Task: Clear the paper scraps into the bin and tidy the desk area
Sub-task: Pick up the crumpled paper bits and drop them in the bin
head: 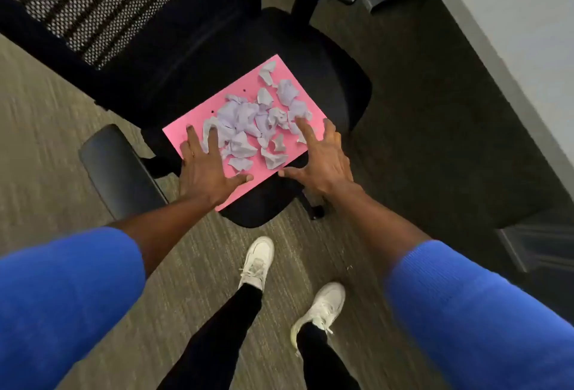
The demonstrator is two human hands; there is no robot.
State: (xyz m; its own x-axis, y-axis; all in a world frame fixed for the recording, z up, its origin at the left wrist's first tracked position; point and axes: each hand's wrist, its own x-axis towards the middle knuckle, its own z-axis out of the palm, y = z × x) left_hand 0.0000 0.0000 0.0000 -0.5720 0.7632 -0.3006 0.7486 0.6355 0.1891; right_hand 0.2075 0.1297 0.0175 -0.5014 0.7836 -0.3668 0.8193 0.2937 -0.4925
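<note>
Between the two spread, empty grips, left hand (pixel 206 169) and right hand (pixel 321 162), lilac scraps (pixel 251 128) lay on pink sheet (pixel 198 124); best lifted level by both edges.

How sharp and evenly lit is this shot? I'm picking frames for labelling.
Head view: paper scraps on the pink sheet are fairly crisp, as are both hands; carpet at left streaks with motion blur; wide-angle bending at the edges; deep shadow under the desk; no glare.
</note>
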